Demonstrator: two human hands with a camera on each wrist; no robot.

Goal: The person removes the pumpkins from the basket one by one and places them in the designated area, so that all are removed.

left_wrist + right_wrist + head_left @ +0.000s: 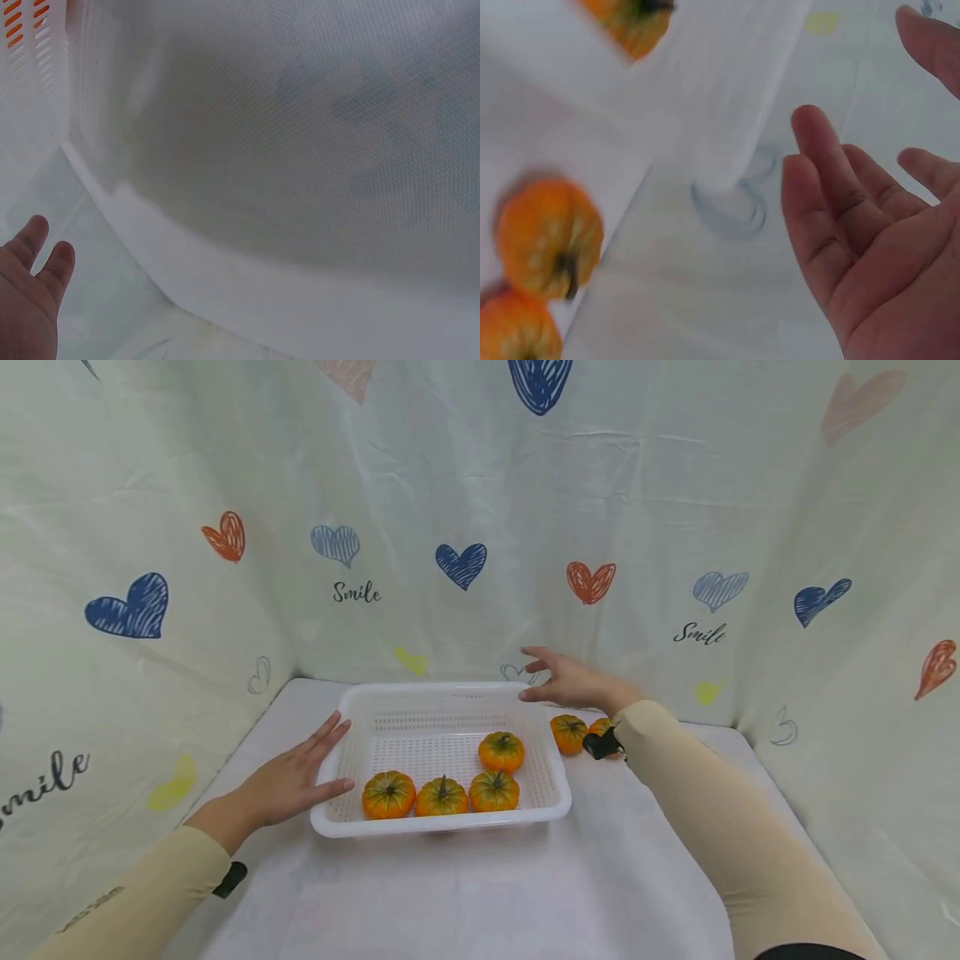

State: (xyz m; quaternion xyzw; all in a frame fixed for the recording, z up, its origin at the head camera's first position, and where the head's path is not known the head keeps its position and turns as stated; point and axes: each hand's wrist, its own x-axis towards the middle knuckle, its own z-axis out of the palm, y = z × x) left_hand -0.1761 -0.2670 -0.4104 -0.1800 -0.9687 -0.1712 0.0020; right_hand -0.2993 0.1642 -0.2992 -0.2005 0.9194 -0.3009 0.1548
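A white perforated plastic basket (pixel 442 826) sits on the table in the head view. Several small orange-and-green pumpkins lie in it, a row along the near side and one pumpkin (pixel 501 752) behind the row at right. My left hand (pixel 292 781) is at the basket's left rim, fingers spread and straight, thumb over the near-left part. Over the far right corner hovers my right hand (pixel 573 681), its fingers loosely bent. The right wrist view shows that right hand (pixel 892 232) holding nothing, beside the basket's blurred corner.
Two more pumpkins lie outside the basket on the right, one pumpkin (pixel 568 735) next to its wall and another (pixel 602 727) partly hidden by the right wrist. A white cloth covers the table (pixel 495 893). Heart-printed curtains (pixel 525 493) enclose the back and sides.
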